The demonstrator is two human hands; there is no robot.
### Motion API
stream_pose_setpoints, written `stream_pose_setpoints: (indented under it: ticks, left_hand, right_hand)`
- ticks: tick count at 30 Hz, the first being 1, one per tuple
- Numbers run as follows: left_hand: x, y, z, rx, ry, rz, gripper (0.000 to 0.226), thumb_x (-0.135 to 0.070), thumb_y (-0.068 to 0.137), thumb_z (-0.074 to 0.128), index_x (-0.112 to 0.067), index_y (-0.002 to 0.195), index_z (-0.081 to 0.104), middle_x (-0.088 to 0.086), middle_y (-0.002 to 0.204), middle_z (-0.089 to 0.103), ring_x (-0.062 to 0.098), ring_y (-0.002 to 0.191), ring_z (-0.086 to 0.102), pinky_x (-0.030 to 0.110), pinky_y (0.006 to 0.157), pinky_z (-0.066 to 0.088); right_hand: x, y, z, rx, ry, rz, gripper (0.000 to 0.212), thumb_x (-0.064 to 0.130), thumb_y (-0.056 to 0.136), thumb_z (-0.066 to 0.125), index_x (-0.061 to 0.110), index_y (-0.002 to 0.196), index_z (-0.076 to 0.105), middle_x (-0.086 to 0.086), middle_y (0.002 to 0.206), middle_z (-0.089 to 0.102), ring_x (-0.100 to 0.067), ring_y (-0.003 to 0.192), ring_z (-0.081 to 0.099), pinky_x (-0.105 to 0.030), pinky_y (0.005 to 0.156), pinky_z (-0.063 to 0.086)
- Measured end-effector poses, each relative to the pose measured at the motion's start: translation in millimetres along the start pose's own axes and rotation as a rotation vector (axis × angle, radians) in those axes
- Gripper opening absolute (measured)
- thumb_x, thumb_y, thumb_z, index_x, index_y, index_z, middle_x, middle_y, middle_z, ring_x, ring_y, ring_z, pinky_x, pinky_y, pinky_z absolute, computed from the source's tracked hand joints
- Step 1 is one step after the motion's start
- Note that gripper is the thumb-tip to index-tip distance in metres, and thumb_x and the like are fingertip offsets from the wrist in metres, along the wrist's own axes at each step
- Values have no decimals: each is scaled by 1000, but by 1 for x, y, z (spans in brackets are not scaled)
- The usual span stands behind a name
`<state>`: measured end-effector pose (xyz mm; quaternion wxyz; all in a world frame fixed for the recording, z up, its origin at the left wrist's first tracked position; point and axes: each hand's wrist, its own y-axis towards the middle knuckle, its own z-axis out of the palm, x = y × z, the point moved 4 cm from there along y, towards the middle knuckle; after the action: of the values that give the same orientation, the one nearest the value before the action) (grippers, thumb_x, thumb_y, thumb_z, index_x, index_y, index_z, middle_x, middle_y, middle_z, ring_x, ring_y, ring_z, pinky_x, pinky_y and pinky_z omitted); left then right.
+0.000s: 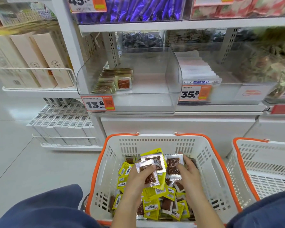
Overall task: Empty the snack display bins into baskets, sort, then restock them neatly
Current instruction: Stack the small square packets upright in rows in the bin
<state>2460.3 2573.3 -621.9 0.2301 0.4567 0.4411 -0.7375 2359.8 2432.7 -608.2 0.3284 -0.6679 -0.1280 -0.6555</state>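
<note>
Both hands reach into the near slotted plastic basket (105, 163). The left hand (139, 180) grips a stack of crinkle-edged foil packets (152, 168); the right hand (187, 170) pinches one packet (173, 165). Loose yellow sachets (151, 206) lie below. The clear bin (171, 76) holds a small tidy row (112, 81), blurred.

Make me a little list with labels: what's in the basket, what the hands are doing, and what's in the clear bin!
basket: white with orange rim, on the floor, holds many loose yellow snack packets
left hand: grips a small stack of packets
right hand: holds one packet, clear side up
clear bin: mostly bare, a neat row of packets at its left side
price tag: 13.8
second basket: right, contents hidden
</note>
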Motion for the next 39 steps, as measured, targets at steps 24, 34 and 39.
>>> stream_pose_setpoints:
  ticks: [24,34,39]
  left_hand:
    - [-17,11,1,-246,-49,154,22,-19,84,74,-12,102,63,9,95,71,26,89,67,41,74,55]
    - [-33,-15,1,-591,132,404,20,-15,88,69,-19,99,53,-7,77,61,5,66,59,11,54,43]
    - [-32,-17,11,-559,167,415,22,-18,84,71,-26,91,52,-2,80,65,16,71,63,24,62,51]
  right_hand:
    - [-1,-1,15,-19,70,65,32,14,99,50,33,125,52,3,133,53,-18,122,50,-46,100,44]
    - [-3,-16,38,66,1,-1,53,4,100,42,32,145,37,10,150,34,-10,133,40,-25,99,43]
    - [-4,-26,55,171,-213,-127,54,2,100,40,41,136,37,24,92,42,11,74,46,-6,70,38]
